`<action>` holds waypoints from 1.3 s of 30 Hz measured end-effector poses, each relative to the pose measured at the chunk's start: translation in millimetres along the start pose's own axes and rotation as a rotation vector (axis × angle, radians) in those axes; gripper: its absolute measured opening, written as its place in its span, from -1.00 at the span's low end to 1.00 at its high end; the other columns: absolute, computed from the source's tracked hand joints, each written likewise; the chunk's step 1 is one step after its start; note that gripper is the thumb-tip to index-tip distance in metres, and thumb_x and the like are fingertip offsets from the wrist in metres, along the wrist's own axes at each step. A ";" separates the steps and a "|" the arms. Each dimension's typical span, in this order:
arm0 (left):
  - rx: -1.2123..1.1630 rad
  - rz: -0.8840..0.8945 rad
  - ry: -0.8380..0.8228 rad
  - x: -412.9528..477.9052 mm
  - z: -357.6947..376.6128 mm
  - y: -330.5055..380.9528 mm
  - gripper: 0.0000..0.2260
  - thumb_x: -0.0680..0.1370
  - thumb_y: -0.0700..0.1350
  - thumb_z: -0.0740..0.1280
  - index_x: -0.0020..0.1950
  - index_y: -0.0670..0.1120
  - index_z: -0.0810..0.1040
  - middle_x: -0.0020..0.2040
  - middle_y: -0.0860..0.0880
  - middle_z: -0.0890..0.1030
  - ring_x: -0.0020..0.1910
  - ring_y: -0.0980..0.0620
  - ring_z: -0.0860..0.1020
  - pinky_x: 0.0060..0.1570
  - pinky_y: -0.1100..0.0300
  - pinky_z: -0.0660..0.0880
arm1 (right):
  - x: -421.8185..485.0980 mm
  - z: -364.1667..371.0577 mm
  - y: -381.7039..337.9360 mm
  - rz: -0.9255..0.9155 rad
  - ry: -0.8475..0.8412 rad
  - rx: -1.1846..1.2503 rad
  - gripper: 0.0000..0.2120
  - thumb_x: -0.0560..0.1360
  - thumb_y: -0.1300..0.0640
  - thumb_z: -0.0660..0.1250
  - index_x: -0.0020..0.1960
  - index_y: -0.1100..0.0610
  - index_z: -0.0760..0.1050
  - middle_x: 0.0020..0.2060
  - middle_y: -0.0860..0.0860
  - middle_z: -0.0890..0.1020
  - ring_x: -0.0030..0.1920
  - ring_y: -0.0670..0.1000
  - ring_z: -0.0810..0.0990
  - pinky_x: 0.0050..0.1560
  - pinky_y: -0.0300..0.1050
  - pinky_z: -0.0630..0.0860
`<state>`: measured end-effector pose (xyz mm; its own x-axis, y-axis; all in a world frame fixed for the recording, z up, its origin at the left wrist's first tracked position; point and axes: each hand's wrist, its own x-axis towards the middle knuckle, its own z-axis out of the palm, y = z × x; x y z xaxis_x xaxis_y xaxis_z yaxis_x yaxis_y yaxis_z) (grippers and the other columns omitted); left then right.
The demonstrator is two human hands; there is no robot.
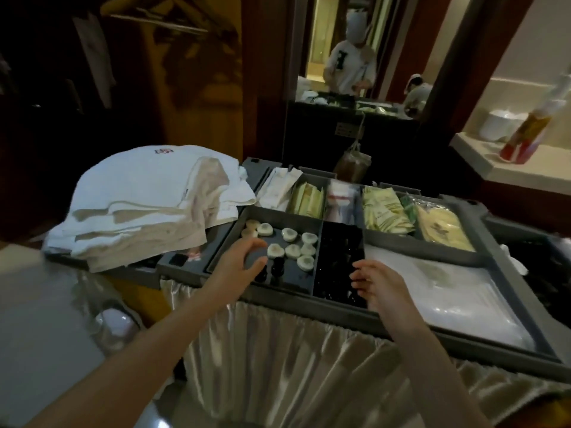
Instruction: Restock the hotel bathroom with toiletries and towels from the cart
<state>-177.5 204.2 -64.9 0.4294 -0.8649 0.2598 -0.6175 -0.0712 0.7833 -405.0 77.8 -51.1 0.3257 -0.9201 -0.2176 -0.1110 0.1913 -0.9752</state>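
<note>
Left hand (244,259): my fingers (254,243) wrapped a grey round item (255,257) over the cart tray's (278,292) near-left compartment | right hand (379,284): slack, empty, above the near edge | towels (139,205) lay on the left end.

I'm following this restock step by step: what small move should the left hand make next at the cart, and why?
Probably lift the left hand clear of the tray with the grey round item it grips; it is held just above the compartment of round white toiletries. The right hand hangs open over the dark compartment, holding nothing, so it likely picks afterwards.
</note>
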 end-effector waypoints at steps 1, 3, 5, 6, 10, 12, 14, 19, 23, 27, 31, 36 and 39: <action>0.030 -0.015 -0.002 5.1 5.0 -3.9 -0.75 0.57 -0.13 0.27 0.24 -0.12 0.46 0.14 0.01 0.49 0.13 0.13 0.44 0.12 0.26 0.38 | 11.6 -1.5 2.6 -0.081 -0.013 -0.136 -0.81 0.58 0.25 0.17 -0.06 0.12 0.56 -0.23 0.06 0.64 -0.18 0.02 0.58 -0.16 -0.16 0.50; 0.199 -0.054 -0.003 12.0 15.8 -18.3 -0.67 0.56 -0.06 0.28 0.31 -0.11 0.43 0.23 -0.03 0.50 0.21 0.06 0.44 0.24 0.22 0.29 | 32.6 -7.3 14.8 -0.314 -0.064 -0.523 -0.87 0.56 0.18 0.24 0.03 0.02 0.52 -0.03 0.01 0.61 0.03 0.01 0.55 0.06 -0.05 0.51; 0.460 -0.081 -0.042 13.1 24.6 -33.1 -0.59 0.56 0.04 0.26 0.37 -0.05 0.38 0.30 0.00 0.48 0.34 0.03 0.38 0.42 0.10 0.05 | 50.2 -11.8 28.2 -0.523 -0.097 -0.926 -0.75 0.53 0.08 0.28 0.21 -0.01 0.46 0.17 -0.03 0.53 0.23 0.04 0.43 0.24 0.03 0.40; 0.525 -0.088 -0.066 12.7 28.3 -38.1 -0.56 0.56 0.08 0.24 0.40 -0.03 0.34 0.32 0.01 0.47 0.37 0.05 0.35 0.45 0.08 -0.06 | 56.8 -12.0 31.7 -0.587 -0.102 -1.024 -0.68 0.53 0.05 0.29 0.27 -0.01 0.43 0.23 -0.03 0.49 0.29 0.05 0.38 0.28 0.03 0.35; 0.513 -0.085 -0.124 11.3 35.0 -46.0 -0.52 0.56 0.14 0.19 0.44 0.01 0.27 0.28 0.01 0.50 0.30 0.03 0.41 0.36 0.18 0.16 | 69.7 -7.6 38.5 -0.632 -0.220 -0.962 -0.65 0.52 0.03 0.31 0.29 0.03 0.44 0.24 -0.03 0.48 0.31 0.00 0.35 0.23 -0.22 0.23; 0.526 -0.025 -0.066 10.0 34.8 -47.3 -0.57 0.56 0.15 0.20 0.38 0.01 0.36 0.17 0.00 0.57 0.19 0.00 0.49 0.15 0.24 0.31 | 70.4 -6.9 41.9 -0.633 -0.249 -0.881 -0.70 0.51 0.06 0.33 0.23 0.07 0.48 0.19 -0.03 0.50 0.27 -0.08 0.34 0.21 -0.30 0.16; 0.535 0.059 0.026 7.8 34.9 -52.1 -0.58 0.54 0.20 0.19 0.28 -0.02 0.47 0.02 -0.01 0.63 0.04 -0.02 0.57 -0.01 0.27 0.34 | 71.8 -6.7 44.4 -0.619 -0.246 -0.836 -0.72 0.51 0.08 0.34 0.20 0.08 0.50 0.15 -0.06 0.49 0.22 -0.17 0.29 0.21 -0.36 0.13; 0.502 0.106 0.095 8.8 37.5 -57.7 -0.67 0.52 0.12 0.25 0.16 -0.04 0.54 -0.11 -0.01 0.66 -0.13 -0.01 0.60 -0.13 0.27 0.38 | 78.3 -5.8 47.3 -0.583 -0.225 -0.851 -0.72 0.46 0.11 0.40 0.16 0.11 0.55 0.21 -0.03 0.49 0.34 -0.05 0.29 0.31 -0.29 0.11; 0.462 0.058 0.097 9.3 38.4 -60.2 -0.73 0.53 0.05 0.31 0.17 -0.03 0.54 -0.06 -0.01 0.66 -0.10 0.00 0.60 -0.13 0.25 0.41 | 81.8 -6.8 51.5 -0.574 -0.247 -0.883 -0.74 0.47 0.12 0.40 0.14 0.14 0.57 0.27 0.01 0.48 0.40 0.01 0.26 0.35 -0.26 0.07; 0.447 0.016 0.077 11.5 39.0 -61.6 -0.78 0.53 0.03 0.30 0.11 -0.03 0.54 -0.12 -0.01 0.65 -0.14 0.01 0.59 -0.20 0.25 0.42 | 76.8 -8.5 49.9 -0.525 -0.210 -0.739 -0.76 0.52 0.12 0.33 0.16 0.16 0.54 0.20 -0.03 0.50 0.29 -0.11 0.33 0.27 -0.36 0.13; 0.453 -0.002 0.075 12.0 39.9 -63.9 -0.81 0.53 0.04 0.30 0.07 -0.01 0.54 -0.15 0.00 0.64 -0.17 0.03 0.58 -0.22 0.20 0.47 | 71.5 -10.3 42.5 -0.414 -0.146 -0.490 -0.83 0.55 0.12 0.26 0.13 0.05 0.51 0.09 0.00 0.56 0.13 -0.06 0.50 0.15 -0.22 0.39; 0.463 -0.007 0.089 11.0 40.6 -64.7 -0.83 0.53 0.04 0.30 0.04 0.00 0.54 -0.17 0.02 0.63 -0.18 0.03 0.57 -0.24 0.23 0.41 | 60.6 -6.8 26.8 -0.397 -0.097 -0.263 -0.84 0.57 0.20 0.22 -0.03 -0.02 0.51 -0.08 -0.04 0.61 -0.09 -0.27 0.56 -0.10 -0.41 0.45; 0.467 -0.017 0.103 10.0 40.7 -62.9 -0.82 0.53 0.04 0.29 0.06 -0.01 0.54 -0.15 0.01 0.63 -0.17 0.02 0.57 -0.22 0.19 0.45 | 57.2 -3.8 16.8 -0.406 -0.062 -0.164 -0.87 0.59 0.20 0.18 0.04 0.11 0.50 -0.07 0.00 0.61 -0.08 -0.24 0.56 -0.10 -0.46 0.45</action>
<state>-161.2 179.8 -134.5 0.4907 -0.8096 0.3221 -0.8295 -0.3210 0.4570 -391.7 27.2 -79.8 0.4286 -0.8863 0.1752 -0.1082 -0.2429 -0.9640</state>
